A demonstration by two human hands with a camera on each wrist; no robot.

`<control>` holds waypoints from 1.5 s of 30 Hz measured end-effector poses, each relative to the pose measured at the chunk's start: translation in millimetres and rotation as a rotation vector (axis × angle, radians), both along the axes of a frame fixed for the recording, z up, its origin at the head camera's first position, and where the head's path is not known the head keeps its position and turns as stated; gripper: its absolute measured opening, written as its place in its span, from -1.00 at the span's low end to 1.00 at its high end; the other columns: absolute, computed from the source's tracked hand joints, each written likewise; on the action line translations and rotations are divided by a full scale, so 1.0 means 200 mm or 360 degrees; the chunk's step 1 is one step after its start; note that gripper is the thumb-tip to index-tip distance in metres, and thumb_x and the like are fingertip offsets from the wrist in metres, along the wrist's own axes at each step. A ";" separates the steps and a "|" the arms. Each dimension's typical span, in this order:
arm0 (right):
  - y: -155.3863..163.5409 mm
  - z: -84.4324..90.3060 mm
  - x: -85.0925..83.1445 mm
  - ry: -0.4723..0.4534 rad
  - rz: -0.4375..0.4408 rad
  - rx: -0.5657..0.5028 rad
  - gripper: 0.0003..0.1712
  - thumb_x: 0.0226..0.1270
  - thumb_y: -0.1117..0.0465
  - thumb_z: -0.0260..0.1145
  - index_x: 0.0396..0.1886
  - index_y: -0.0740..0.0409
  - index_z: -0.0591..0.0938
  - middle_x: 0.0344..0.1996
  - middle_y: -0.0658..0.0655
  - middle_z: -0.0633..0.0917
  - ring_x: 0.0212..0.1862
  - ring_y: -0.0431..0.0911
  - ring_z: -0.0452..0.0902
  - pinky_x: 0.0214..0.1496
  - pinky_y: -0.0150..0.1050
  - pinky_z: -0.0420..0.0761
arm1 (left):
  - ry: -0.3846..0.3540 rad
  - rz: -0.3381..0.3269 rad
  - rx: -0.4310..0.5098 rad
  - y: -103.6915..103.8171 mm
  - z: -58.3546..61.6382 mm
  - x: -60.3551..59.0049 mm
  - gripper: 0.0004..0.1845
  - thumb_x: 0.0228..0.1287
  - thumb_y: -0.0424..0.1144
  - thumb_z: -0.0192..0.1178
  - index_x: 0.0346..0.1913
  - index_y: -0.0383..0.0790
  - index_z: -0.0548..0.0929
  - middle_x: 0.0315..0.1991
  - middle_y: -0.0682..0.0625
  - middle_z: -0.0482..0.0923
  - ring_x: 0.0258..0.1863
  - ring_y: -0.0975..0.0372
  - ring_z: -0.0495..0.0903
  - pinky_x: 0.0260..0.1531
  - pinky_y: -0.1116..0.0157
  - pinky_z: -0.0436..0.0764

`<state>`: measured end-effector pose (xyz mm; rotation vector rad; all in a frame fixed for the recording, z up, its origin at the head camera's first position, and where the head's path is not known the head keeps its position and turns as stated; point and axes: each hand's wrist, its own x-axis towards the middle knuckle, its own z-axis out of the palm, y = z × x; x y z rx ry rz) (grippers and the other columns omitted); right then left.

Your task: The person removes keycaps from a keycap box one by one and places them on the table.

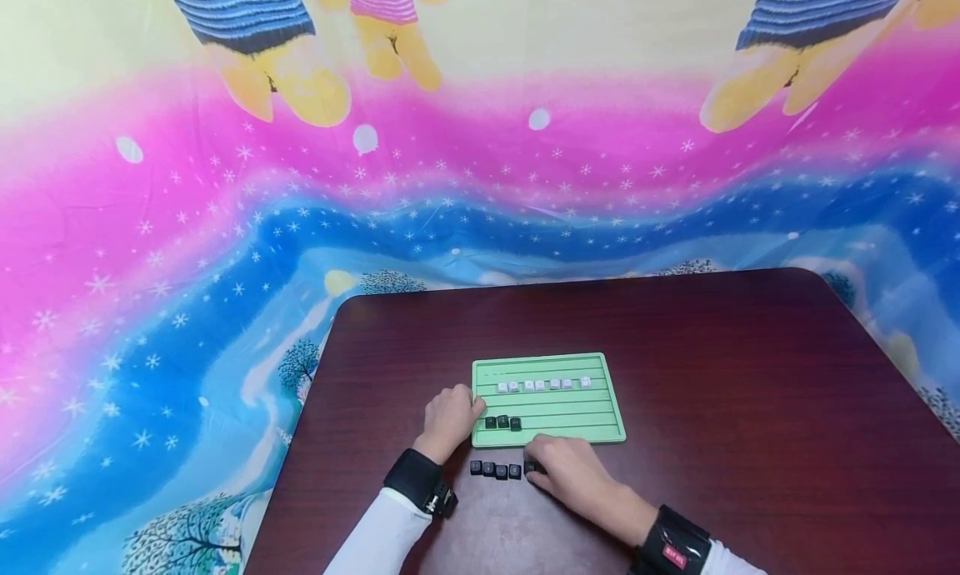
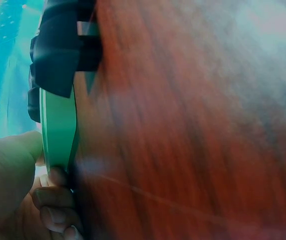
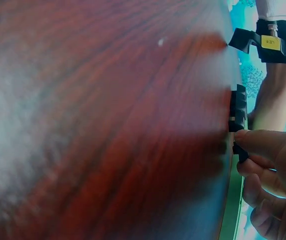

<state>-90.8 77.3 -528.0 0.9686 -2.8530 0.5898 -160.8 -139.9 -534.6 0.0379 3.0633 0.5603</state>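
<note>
A green ridged tray (image 1: 581, 410) lies on the table, bearing several white keycaps (image 1: 528, 385) in a row and three black keycaps (image 1: 502, 422) near its left side. My left hand (image 1: 450, 417) grips the tray's left edge, thumb over the rim and fingers curled beneath, as the left wrist view shows. Just in front of the tray, several more black keycaps (image 1: 489, 468) stand in a line on the table. At the right end of that line my right hand (image 1: 573, 471) pinches a black keycap (image 3: 240, 152) between thumb and fingers, partly hidden by them.
The dark reddish-brown table (image 1: 735, 375) extends around the tray, with rounded far corners. A colourful printed cloth (image 1: 480, 158) hangs behind it. Both wrists wear black straps (image 1: 670, 542), and a small black device sticks out from the left one.
</note>
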 end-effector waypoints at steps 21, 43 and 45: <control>-0.02 -0.02 0.03 -0.0043 0.0029 -0.0014 -0.81 0.07 0.09 0.56 -0.40 -0.06 0.68 -0.47 -0.15 0.64 -0.47 -0.35 0.47 -0.45 -0.38 0.46 | 0.0009 -0.0007 0.0003 0.00 0.00 0.00 -0.44 0.38 -0.11 0.15 -0.75 -0.03 0.14 -0.76 0.16 -0.02 -0.77 0.26 0.05 -0.69 0.33 0.05; -0.02 -0.01 0.01 -0.0016 -0.0009 -0.0042 -0.81 0.15 0.00 0.51 -0.37 -0.06 0.70 -0.47 -0.16 0.63 -0.49 -0.36 0.44 -0.47 -0.41 0.42 | 0.0027 -0.0024 -0.0005 0.00 -0.01 0.00 -0.44 0.38 -0.12 0.14 -0.75 -0.02 0.13 -0.76 0.17 -0.04 -0.77 0.28 0.02 -0.70 0.34 0.03; -0.02 0.00 0.00 -0.0011 -0.0022 -0.0053 -0.82 0.17 0.00 0.51 -0.35 -0.06 0.71 -0.46 -0.16 0.65 -0.48 -0.36 0.47 -0.46 -0.41 0.44 | 0.0027 -0.0028 -0.0001 0.00 0.00 0.00 -0.44 0.38 -0.13 0.14 -0.76 -0.02 0.13 -0.76 0.18 -0.05 -0.77 0.29 0.02 -0.70 0.34 0.03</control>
